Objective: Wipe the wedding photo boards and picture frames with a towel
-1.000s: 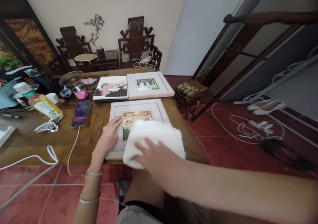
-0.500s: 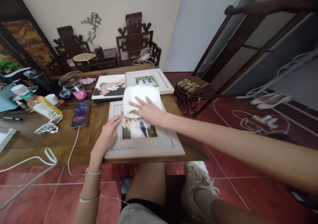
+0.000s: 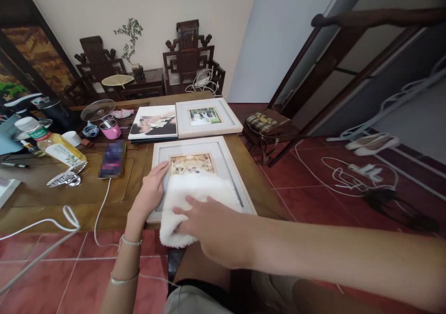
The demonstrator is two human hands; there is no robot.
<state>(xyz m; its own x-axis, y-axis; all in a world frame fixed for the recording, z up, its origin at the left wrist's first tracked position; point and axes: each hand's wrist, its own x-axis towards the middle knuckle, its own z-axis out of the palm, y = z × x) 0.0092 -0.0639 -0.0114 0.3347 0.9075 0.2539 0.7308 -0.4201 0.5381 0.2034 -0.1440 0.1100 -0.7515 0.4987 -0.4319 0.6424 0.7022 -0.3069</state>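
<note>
A light-wood picture frame (image 3: pixel 240 174) with a photo in a pale mat lies flat at the table's front edge. On its left side rests my left hand (image 3: pixel 152 187), fingers closed over the edge. My right hand (image 3: pixel 212 225) presses a fluffy white cloth (image 3: pixel 204 188) onto the near part of the frame, fingers curled into it. The cloth covers the lower part of the photo and hangs past the near edge. Behind lie a second framed photo (image 3: pixel 228 114) and a white-edged photo panel (image 3: pixel 151 121) on top of something dark.
On the wooden table (image 3: pixel 135 202), to the left, are a phone (image 3: pixel 112 160) with a white cable, a clear hair claw (image 3: pixel 68 174), a bottle (image 3: pixel 55 142) and a pink mug (image 3: pixel 110 129). A chair (image 3: pixel 296 130) holding a plaid bag (image 3: pixel 265 121) stands right.
My right hand has drawn the white cloth from the frame's far edge toward me to its near edge. The top of the photo now shows. My left hand stays in place.
</note>
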